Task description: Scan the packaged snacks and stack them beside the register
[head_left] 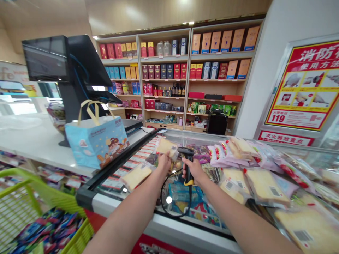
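My left hand [164, 161] is closed on a clear packet of yellow cake [166, 146], held up above the glass lid of a chest freezer [169, 225]. My right hand [194, 170] grips the handle of a black barcode scanner [186, 155] with a yellow base; its head points toward the packet. A black cable [169, 197] loops down from the scanner. Another cake packet [136, 175] lies on the glass to the left of my hands.
Several wrapped cakes and snack packets [262, 183] are heaped on the freezer to the right. A light-blue gift bag [96, 141] and a black till screen [66, 67] stand on the white counter at left. A green basket [34, 211] holds packets. Shelves of boxes [185, 70] line the back wall.
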{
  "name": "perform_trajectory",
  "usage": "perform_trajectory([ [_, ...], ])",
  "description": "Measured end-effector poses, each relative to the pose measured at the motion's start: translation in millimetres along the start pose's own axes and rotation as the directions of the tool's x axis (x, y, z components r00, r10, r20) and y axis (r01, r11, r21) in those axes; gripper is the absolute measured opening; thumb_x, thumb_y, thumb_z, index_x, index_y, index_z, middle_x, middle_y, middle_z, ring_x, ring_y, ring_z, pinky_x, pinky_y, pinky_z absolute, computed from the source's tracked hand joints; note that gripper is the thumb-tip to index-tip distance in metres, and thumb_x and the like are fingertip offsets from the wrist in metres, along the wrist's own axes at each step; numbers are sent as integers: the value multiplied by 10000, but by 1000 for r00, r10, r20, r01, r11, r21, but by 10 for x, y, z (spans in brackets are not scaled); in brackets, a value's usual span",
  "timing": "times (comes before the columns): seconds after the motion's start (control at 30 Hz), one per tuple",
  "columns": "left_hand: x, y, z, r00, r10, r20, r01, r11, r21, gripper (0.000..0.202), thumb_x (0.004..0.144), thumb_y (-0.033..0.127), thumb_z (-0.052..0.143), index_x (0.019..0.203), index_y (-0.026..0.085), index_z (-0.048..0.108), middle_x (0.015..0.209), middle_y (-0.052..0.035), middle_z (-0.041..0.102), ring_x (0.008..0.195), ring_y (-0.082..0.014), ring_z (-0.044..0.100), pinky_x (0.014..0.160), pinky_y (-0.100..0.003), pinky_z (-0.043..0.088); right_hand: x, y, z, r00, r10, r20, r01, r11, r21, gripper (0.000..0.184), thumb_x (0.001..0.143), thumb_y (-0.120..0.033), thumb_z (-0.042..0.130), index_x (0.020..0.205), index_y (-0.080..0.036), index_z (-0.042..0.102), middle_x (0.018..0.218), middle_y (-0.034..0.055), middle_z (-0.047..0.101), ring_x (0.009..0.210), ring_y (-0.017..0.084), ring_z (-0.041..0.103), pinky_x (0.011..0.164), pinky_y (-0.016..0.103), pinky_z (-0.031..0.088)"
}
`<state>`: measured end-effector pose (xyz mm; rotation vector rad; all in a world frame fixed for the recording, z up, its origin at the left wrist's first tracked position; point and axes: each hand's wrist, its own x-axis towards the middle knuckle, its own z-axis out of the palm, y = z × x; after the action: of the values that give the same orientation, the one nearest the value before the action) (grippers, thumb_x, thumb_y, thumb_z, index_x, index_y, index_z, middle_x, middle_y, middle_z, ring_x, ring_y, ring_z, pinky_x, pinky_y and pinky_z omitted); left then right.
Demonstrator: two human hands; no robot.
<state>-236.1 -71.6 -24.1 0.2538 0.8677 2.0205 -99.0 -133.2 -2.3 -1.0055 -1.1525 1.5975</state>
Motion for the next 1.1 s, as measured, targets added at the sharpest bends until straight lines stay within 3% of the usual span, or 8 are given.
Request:
perform_trajectory([
  [0.17, 56, 19, -31, 999, -33, 20, 32, 999, 27, 330, 770, -46, 555, 990, 179, 653, 855, -34, 714, 789, -142, 685, 781, -261, 564, 172, 78, 47, 998, -22, 50, 23, 1000, -16, 381, 669, -467, 714, 551, -182, 491, 368, -35, 500, 288, 90, 466, 313, 204, 432],
  [0.43, 10, -19, 25, 996, -81, -43, 82, 997, 4, 373, 792, -59, 547, 1076, 162, 642, 919, -40, 722, 796, -136, 681, 736, -233, 556, 155, 102, -73, 994, -65, 89, 64, 998, 15, 380, 669, -493, 721, 592, -181, 517, 404, -41, 507, 320, 88, 468, 338, 223, 462],
  [1.1, -58, 16, 40, 999, -32, -40, 35, 997, 62, 351, 771, -76, 569, 1009, 171, 642, 816, -12, 703, 722, -119, 675, 660, -207, 544, 110, 103, -77, 986, -87, 141, 90, 996, -13, 419, 589, -526, 747, 598, -184, 506, 410, -50, 511, 319, 92, 477, 352, 228, 457],
])
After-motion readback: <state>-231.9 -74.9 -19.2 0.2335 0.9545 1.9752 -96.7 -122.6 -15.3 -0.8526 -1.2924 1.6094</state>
